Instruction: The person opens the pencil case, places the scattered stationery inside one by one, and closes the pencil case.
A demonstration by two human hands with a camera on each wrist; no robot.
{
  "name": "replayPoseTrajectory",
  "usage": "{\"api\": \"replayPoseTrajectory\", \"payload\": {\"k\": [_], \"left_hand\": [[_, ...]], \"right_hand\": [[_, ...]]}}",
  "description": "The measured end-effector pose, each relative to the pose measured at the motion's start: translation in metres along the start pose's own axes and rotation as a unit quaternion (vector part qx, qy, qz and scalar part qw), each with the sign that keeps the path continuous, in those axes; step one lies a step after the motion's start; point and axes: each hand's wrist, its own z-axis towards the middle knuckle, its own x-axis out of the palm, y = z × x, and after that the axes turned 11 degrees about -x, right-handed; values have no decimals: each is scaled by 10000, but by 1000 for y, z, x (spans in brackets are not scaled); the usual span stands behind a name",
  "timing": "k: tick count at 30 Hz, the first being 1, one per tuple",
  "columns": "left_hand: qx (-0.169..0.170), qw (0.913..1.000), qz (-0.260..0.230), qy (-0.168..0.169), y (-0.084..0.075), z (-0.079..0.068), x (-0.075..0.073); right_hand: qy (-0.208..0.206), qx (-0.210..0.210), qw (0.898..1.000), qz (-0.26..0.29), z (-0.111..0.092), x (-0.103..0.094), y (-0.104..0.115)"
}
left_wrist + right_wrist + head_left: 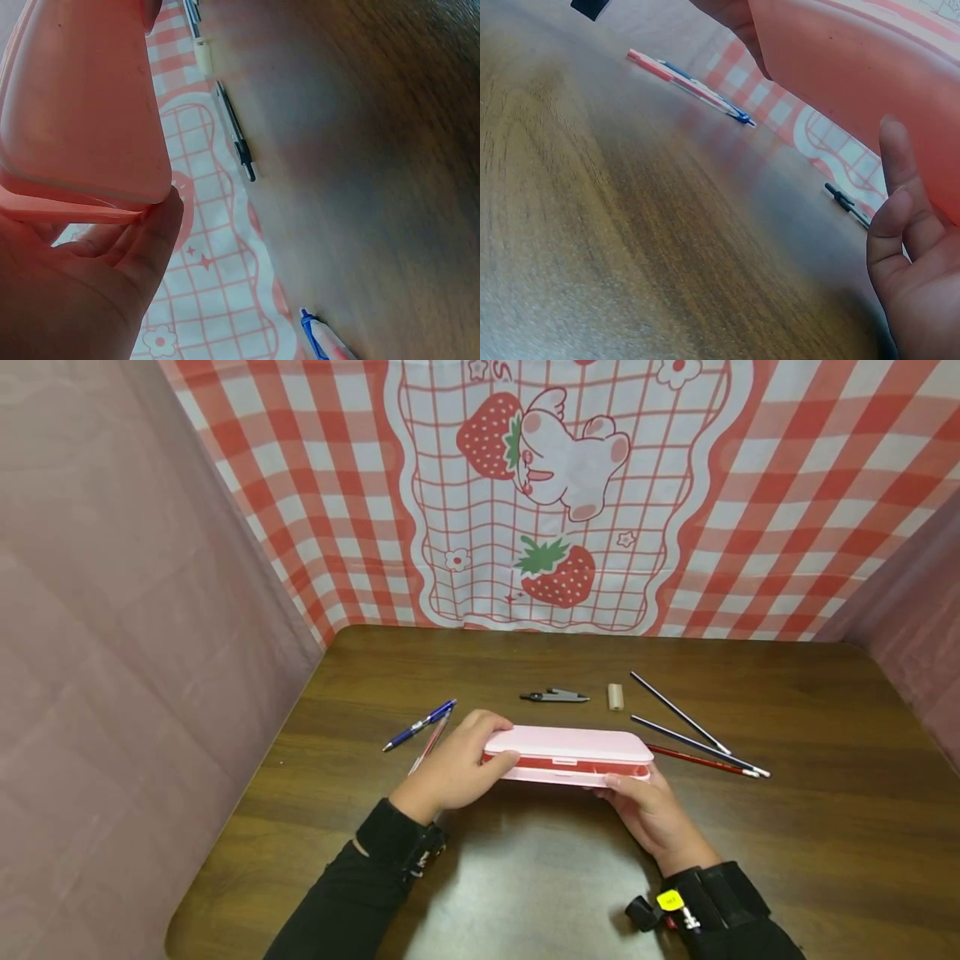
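Note:
Both hands hold a pink pencil case [567, 742] above the wooden table, its lid slightly raised along the near side so a red inside shows. My left hand [456, 766] grips the left end, thumb at the near side and fingers over the lid. At the right end, my right hand [654, 817] holds the case from below with the thumb on the near edge. The right wrist view shows fingers [901, 157] against the underside of the case [847, 75]. In the left wrist view the gap under the lid [82, 105] is visible beside the hand.
Beyond the case on the table [825, 718] lie a grey compass [558, 697] and a beige eraser [615, 697]. Two dark pencils [678, 712] and a red pencil [697, 760] lie to the right. A blue pen [418, 726] and a red-and-clear pen [430, 745] lie left.

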Motion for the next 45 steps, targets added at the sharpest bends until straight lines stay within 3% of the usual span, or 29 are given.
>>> {"api": "replayPoseTrajectory", "payload": {"k": [6, 15, 24, 28, 36, 39, 45], "left_hand": [[-103, 9998, -190, -3, 2, 0, 0], [-198, 9922, -1210, -227, 10, 0, -3], [330, 9688, -2453, 114, 21, 2, -4], [283, 9592, -2808, 154, 19, 3, -4], [-49, 9615, -2744, 159, 13, 4, -3], [-230, 9612, -2745, 122, 12, 4, -4], [-533, 9624, -2647, -300, 16, 3, -8]], "right_hand": [[9, 67, 10000, -62, -1, 0, 1], [85, -205, 9992, 321, -2, 1, 2], [147, -175, 9992, 323, -3, 0, 4], [184, -232, 9989, 374, -3, 2, 4], [-88, -105, 9998, 139, -6, 4, 7], [-61, -80, 9997, -213, -6, 6, 8], [138, -55, 9940, -1083, -2, 10, 6]]}}
